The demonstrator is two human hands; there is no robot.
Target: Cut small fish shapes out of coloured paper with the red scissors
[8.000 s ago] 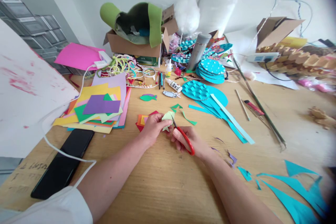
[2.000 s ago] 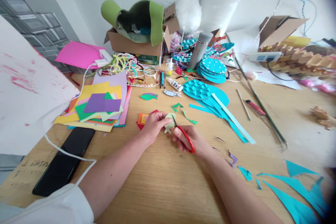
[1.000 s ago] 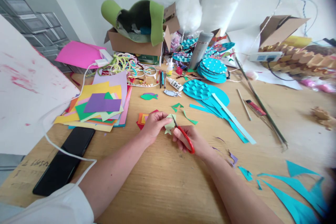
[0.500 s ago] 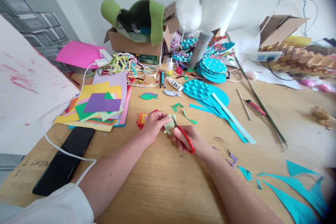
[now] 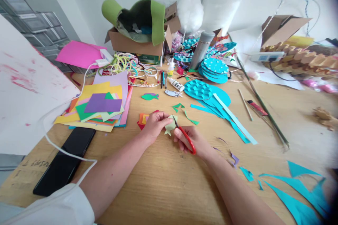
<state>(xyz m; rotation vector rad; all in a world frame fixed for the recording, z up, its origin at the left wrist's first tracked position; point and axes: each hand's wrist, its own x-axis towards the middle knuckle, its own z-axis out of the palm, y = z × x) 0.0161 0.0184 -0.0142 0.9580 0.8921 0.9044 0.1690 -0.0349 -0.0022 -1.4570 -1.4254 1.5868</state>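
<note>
Left hand (image 5: 156,126) was pinched closed on pale green paper (image 5: 170,126) (notched lower end); right hand (image 5: 198,141) was curled round red-handled scissors (image 5: 187,138), blades at paper, right of pinch. Green scraps (image 5: 194,122) lay just beyond.

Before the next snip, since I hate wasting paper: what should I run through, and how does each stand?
1. Pale green paper gripped: ok, pinched in the left hand.
2. Scissors in hand: ok, in the right hand.
3. Blades at the paper: ok, they overlap it in view.
4. Left fingertips safely off the blades: cannot tell; they look close.
5. White cable off the left arm: cannot tell; it loops right beside it.
</note>
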